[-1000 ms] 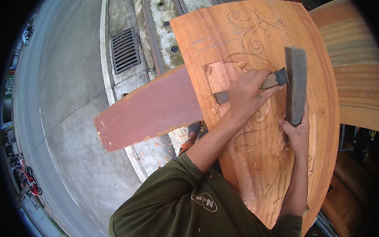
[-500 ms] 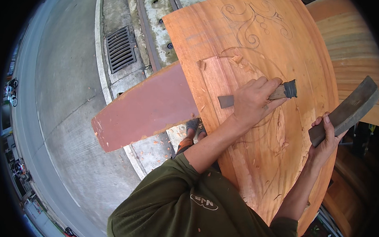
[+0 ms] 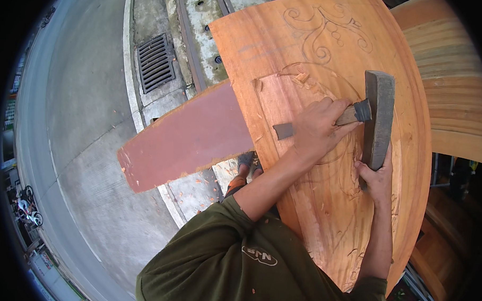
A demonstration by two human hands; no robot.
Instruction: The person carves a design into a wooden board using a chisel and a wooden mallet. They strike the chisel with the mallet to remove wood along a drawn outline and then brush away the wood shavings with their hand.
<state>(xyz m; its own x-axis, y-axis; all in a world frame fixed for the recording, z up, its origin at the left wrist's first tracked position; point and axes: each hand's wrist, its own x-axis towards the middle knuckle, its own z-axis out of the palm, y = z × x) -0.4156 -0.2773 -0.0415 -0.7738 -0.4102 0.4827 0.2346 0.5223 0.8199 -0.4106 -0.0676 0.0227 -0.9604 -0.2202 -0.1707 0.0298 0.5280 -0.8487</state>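
The chisel (image 3: 348,116) juts from both sides of the left grip (image 3: 317,126).

Chisel (image 3: 284,131) over mid wood panel (image 3: 410,156), tip toward L edge; mallet (image 3: 381,118) right by its handle end, nearer R edge! Shavings (image 3: 302,77) btwn chisel & top edge; plank (image 3: 188,135) off L edge, drain grate (image 3: 156,62) past plank's far side.

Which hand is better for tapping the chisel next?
Probably the right hand: it holds the dark block at the chisel's wrapped end. The left hand is busy gripping the chisel.
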